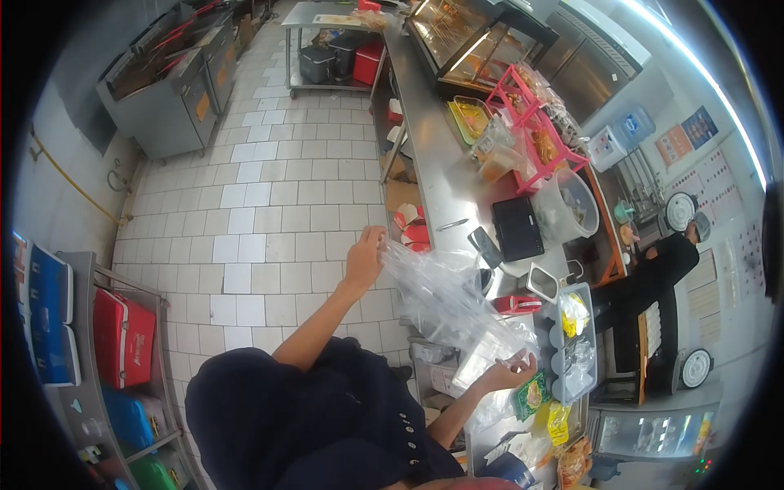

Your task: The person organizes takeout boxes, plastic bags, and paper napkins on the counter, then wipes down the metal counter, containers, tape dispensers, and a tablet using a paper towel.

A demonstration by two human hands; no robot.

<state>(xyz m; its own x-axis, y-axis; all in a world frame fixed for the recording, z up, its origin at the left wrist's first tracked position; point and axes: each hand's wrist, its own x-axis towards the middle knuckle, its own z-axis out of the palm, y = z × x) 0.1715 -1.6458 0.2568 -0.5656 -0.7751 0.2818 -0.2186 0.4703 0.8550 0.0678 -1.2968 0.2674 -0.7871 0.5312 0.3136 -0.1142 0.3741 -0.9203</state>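
Note:
A clear, crinkled plastic bag [445,290] is stretched between my two hands, over the near edge of the steel counter. My left hand [365,255] pinches its upper left end, above the tiled floor. Lower right, my right hand [510,372] has its fingers closed on the bag's other end, beside a green packet [532,396]. White and clear plastic sheets lie under the bag. Just beyond it on the counter are a red stapler-like object [517,305], a small metal container [542,282] and a phone [485,247].
Along the steel counter [437,163] are a black tablet [518,229], a clear bucket [576,204], pink racks [535,135] and a blue-grey tray [575,343] with packets. Another person [657,273] in black stands at the right. A shelf holds a red cooler [122,337] at left.

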